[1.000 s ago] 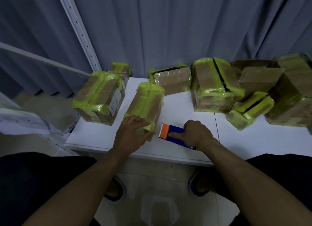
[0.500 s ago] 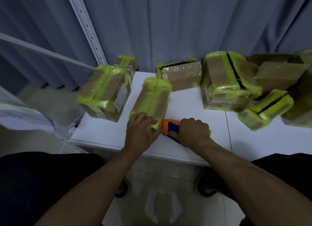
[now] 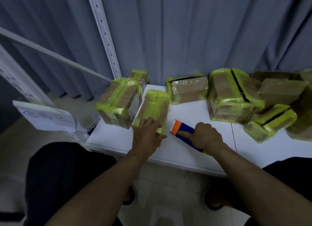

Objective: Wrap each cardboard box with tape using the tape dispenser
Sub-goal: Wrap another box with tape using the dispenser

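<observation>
On the white table (image 3: 194, 112), the left hand (image 3: 146, 136) clasps the near end of a narrow box (image 3: 154, 106) banded in yellow tape; the right hand (image 3: 205, 135) is wrapped around the blue tape dispenser (image 3: 183, 129), forefinger along its top. Its orange end points at the box, just apart from it; other taped boxes (image 3: 231, 95) crowd the table's far edge.

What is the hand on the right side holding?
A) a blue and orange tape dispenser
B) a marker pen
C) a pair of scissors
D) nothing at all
A: the right hand is closed around a blue and orange tape dispenser on the white table, while the left hand rests on a yellow-taped box.
</observation>
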Tool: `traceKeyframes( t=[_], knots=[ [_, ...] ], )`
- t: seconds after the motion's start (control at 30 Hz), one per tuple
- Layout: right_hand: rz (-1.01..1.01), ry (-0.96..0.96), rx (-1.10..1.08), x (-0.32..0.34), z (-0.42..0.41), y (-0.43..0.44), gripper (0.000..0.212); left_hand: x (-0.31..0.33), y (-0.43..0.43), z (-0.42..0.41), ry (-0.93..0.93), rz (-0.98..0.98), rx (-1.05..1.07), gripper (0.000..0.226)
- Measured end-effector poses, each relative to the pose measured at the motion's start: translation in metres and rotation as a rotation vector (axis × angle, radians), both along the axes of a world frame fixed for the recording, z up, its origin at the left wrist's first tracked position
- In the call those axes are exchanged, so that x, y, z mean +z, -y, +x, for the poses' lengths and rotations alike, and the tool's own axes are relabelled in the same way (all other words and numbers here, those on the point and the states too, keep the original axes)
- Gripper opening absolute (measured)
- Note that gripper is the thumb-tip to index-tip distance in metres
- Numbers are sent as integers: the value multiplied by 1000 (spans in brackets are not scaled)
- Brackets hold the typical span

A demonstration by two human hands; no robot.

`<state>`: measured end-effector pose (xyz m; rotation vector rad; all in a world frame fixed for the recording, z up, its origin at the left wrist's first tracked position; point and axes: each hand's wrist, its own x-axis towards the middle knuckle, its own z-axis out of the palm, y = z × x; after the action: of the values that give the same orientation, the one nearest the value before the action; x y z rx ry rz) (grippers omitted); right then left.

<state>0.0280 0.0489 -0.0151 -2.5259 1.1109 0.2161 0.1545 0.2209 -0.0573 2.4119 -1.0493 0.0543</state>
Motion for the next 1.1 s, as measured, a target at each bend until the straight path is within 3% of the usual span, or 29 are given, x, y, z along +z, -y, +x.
traceKeyframes(
  t=[0.1,0.23,0.33,0.53,0.93,1.1],
  knots=[
    [19,10,29,18,3,9,72,14,8,3,31,107,-26,39],
    [67,139,35,66,24,28,50,25,21,22,106,81,44,26],
    [69,188,103,84,50,42,54,33,34,43,72,105,111,26],
    [89,377,-50,64,96,76,64,36,77,93,123,143,131,27],
    [309,452,-138,27,149,117,57,5,142,178,160,176,142,34],
    [343,466,-161,24,152,118,53,-3,145,185,145,210,255,37]
  ],
)
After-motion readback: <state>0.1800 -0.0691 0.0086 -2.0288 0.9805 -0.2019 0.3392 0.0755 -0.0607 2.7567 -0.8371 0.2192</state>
